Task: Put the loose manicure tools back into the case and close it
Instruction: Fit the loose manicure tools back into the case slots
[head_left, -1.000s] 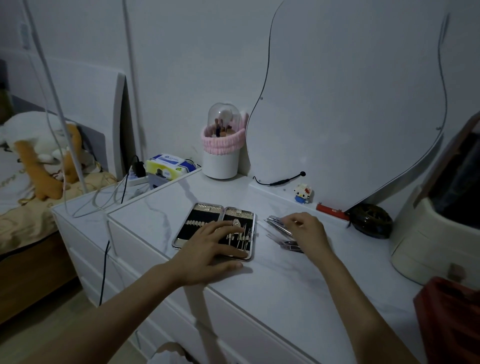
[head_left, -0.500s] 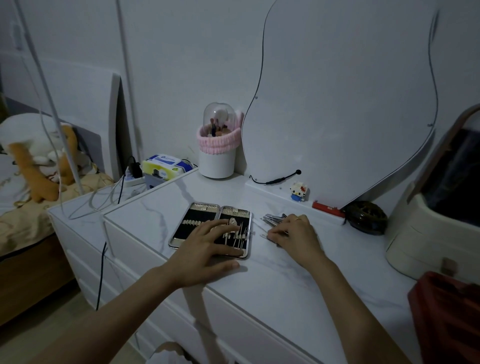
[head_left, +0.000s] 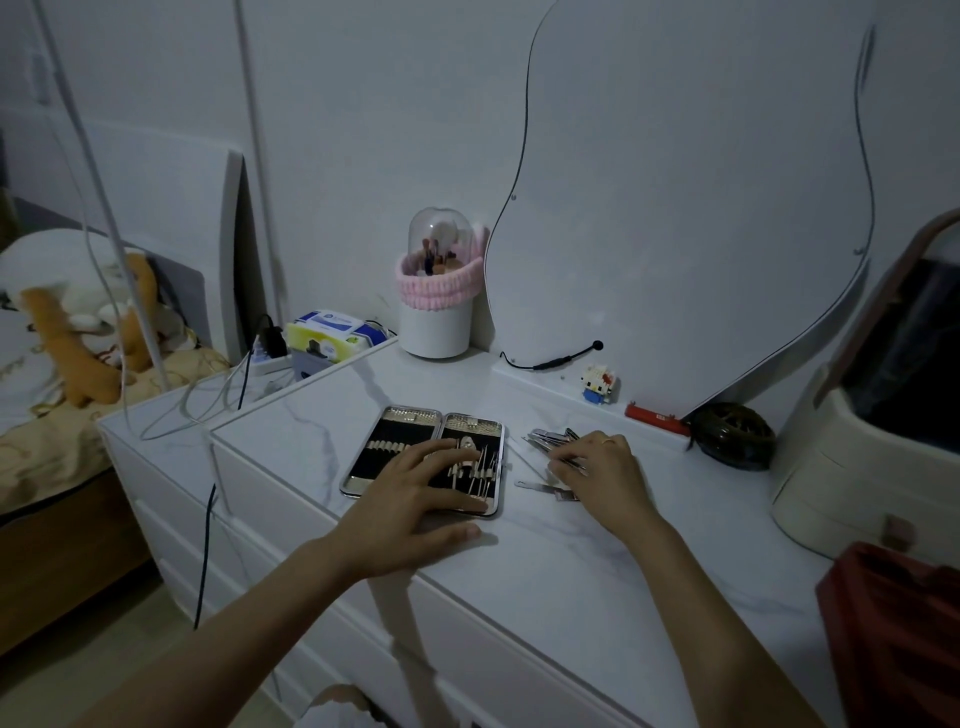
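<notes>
An open manicure case (head_left: 400, 423) with a silver rim and black lining lies flat on the white dresser top (head_left: 545, 561). Its left half shows empty elastic loops; several thin tools sit in the right half. My left hand (head_left: 415, 499) rests on the case with straight spread fingers, thumb on the dresser. A heap of loose metal tools (head_left: 545, 439) lies to the right of the case. My right hand (head_left: 597, 467) is on that heap and its fingers pinch one thin tool. Another tool (head_left: 540, 488) lies apart, just in front.
A white brush holder with a pink band (head_left: 436, 312) stands at the back. A curved mirror (head_left: 675, 208) leans on the wall, with a small toy figure (head_left: 600, 383), a red bar (head_left: 655, 418) and a dark round object (head_left: 735, 434) below. A beige organiser (head_left: 872, 457) fills the right.
My right hand has shifted a little over the loose tools and now pinches one. My left hand has stayed on the case.
</notes>
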